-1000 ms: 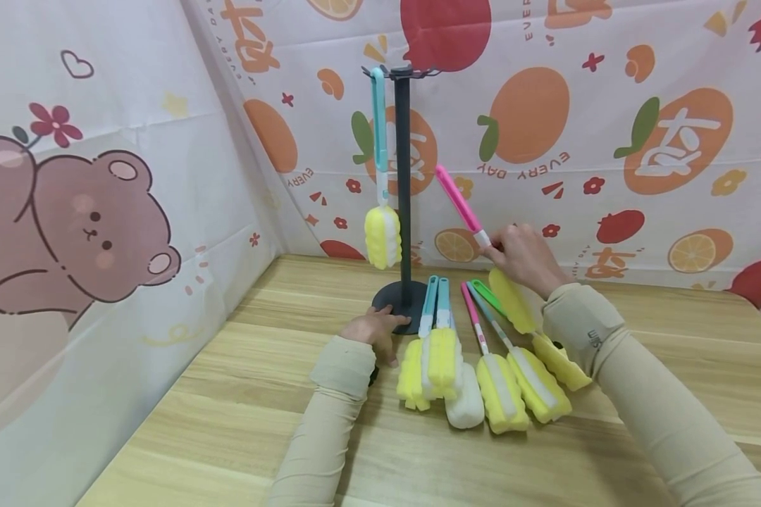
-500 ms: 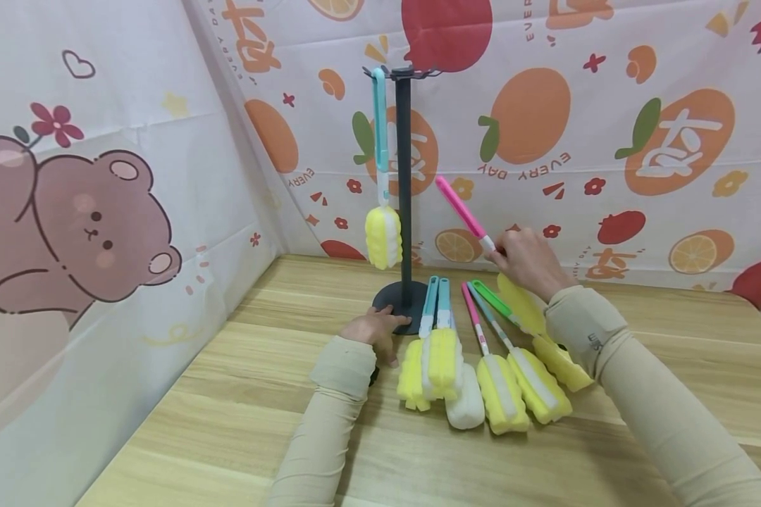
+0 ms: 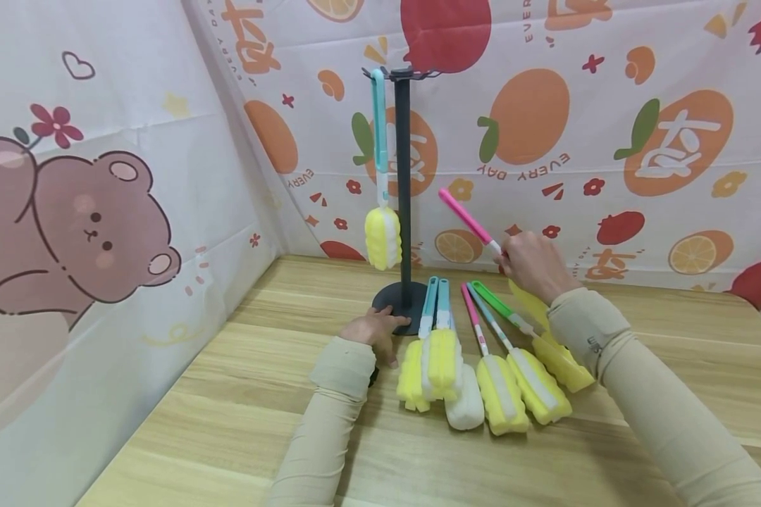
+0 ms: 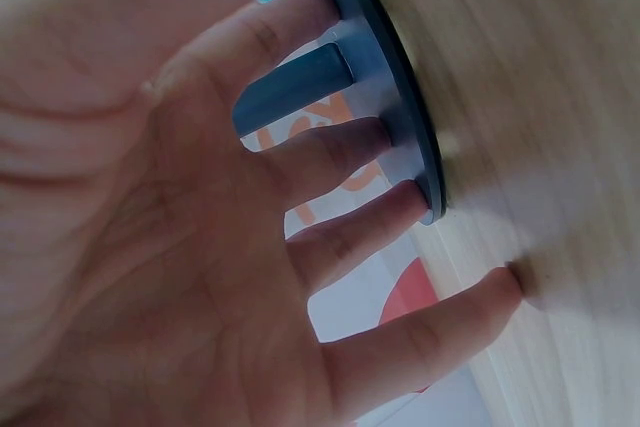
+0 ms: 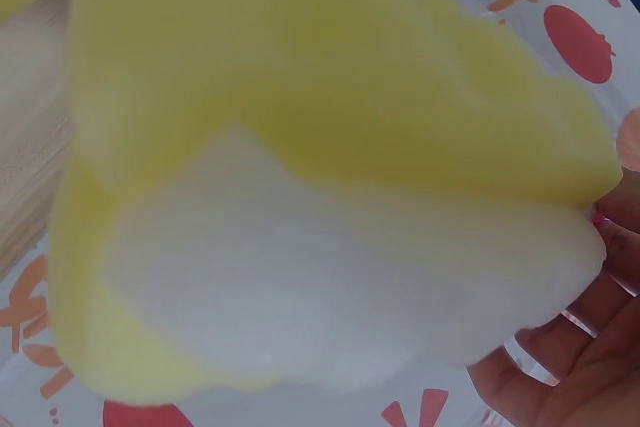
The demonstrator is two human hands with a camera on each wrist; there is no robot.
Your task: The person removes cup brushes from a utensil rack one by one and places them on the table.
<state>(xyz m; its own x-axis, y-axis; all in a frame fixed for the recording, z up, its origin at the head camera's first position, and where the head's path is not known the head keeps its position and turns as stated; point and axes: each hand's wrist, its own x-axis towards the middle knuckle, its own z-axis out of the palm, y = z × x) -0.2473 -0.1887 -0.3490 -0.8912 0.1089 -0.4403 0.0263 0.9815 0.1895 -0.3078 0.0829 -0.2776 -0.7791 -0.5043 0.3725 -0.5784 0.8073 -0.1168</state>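
My left hand (image 3: 369,331) rests with spread fingers on the round black base (image 3: 388,294) of a hook stand. In the left wrist view several fingertips touch the base (image 4: 375,57), and one finger reaches down to the wood beside it. My right hand (image 3: 535,264) grips a pink-handled sponge brush (image 3: 468,218) near the neck, its handle slanting up to the left. The brush's yellow-and-white sponge head (image 5: 330,147) fills the right wrist view; in the head view my wrist partly hides it. A teal-handled sponge brush (image 3: 382,239) hangs from a hook on the stand's left.
Several sponge brushes lie fanned out right of the base: teal-handled ones (image 3: 444,362), one pink-handled (image 3: 501,394), one green-handled (image 3: 497,303). A white sponge head (image 3: 466,401) shows under them. A fruit-print cloth (image 3: 609,141) hangs behind the wooden table (image 3: 228,394), a bear-print one (image 3: 101,211) left.
My right hand has sunk a little and shifted slightly right with the pink-handled brush, whose handle tip is lower. More of the green handle shows. My left hand stays on the base.
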